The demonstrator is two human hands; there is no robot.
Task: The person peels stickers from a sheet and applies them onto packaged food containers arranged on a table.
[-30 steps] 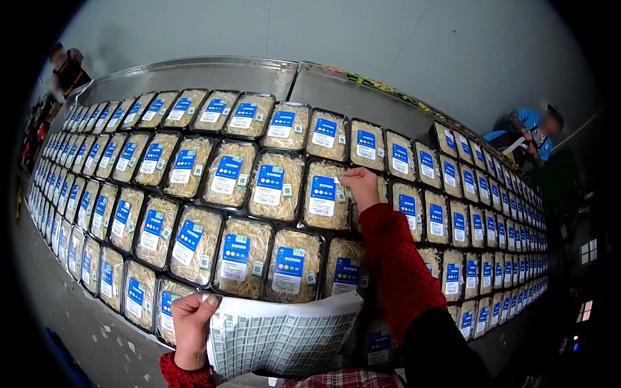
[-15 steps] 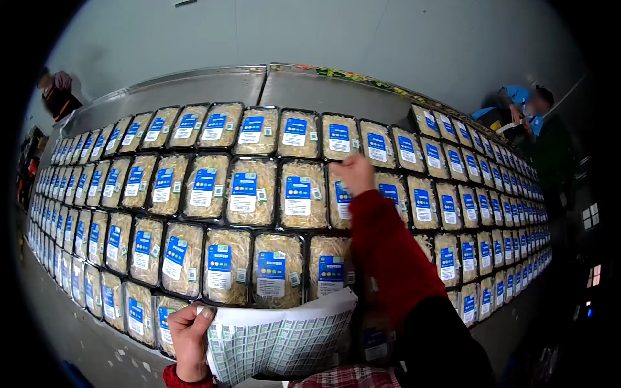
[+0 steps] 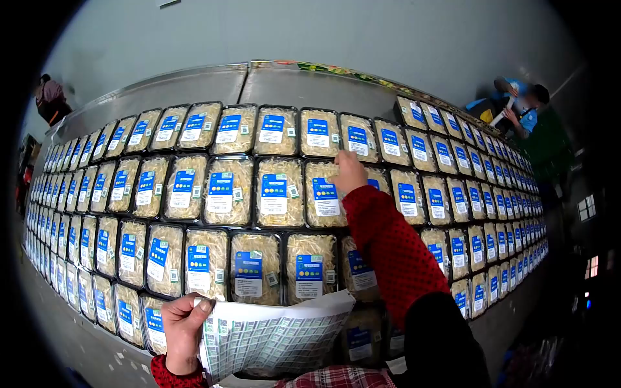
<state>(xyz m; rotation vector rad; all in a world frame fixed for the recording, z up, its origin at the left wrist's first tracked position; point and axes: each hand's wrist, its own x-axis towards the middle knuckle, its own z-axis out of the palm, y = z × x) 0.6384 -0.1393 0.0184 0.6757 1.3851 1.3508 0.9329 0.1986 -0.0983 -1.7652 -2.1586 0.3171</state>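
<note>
My left hand (image 3: pixel 184 330) grips the left edge of a sheet of small green-and-white QR stickers (image 3: pixel 272 339), thumb on top. The sheet bends over the nearest trays. My right hand (image 3: pixel 350 173) reaches forward with fingers pressed together at the upper right corner of a tray of bean sprouts (image 3: pixel 323 216) in the second row from the back. This clear-topped tray bears a blue-and-white label. Whatever is between those fingertips is hidden. Beside it, a tray of sprouts (image 3: pixel 279 171) has a small QR sticker right of its label.
Several long rows of similar sprout trays (image 3: pixel 217 184) cover the metal table (image 3: pixel 291 87), some stacked at the right. A person in blue (image 3: pixel 527 119) holds a white object at the far right; another person (image 3: pixel 53 100) stands at the far left. A wall (image 3: pixel 310 32) rises behind.
My view has shifted a little rightward, so the trays appear further left. My right hand has come down to the same tray's upper right corner. My left hand still holds the sticker sheet.
</note>
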